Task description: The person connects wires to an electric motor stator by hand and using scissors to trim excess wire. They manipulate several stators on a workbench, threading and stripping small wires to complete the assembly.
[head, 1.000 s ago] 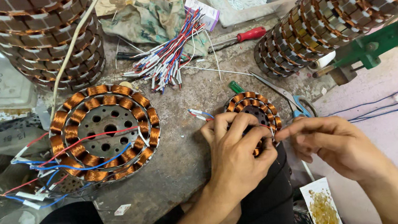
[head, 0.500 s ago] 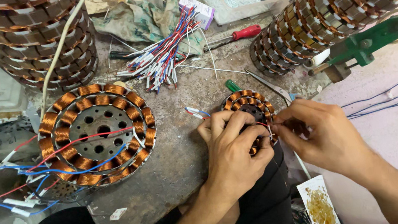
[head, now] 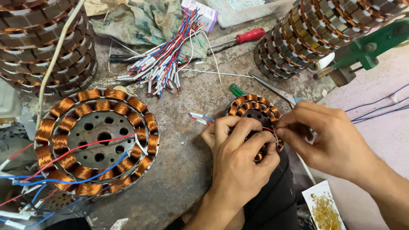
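While my left hand [head: 239, 149] lies over the small round copper-wound stator [head: 255, 117] at the near edge of the grey counter [head: 180, 176], its fingers curl closed on the winding ring. My right hand [head: 322, 136] sits just beside it, fingers pinched shut on a thin wire end at the stator's right rim. I see a larger copper-wound stator [head: 96, 141] with red and blue leads to the left, well apart.

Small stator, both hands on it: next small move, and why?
Probably draw the thin lead taut with the right hand: its fingertips pinch at the small stator's right rim, while the left hand lies over its centre, steadying it.
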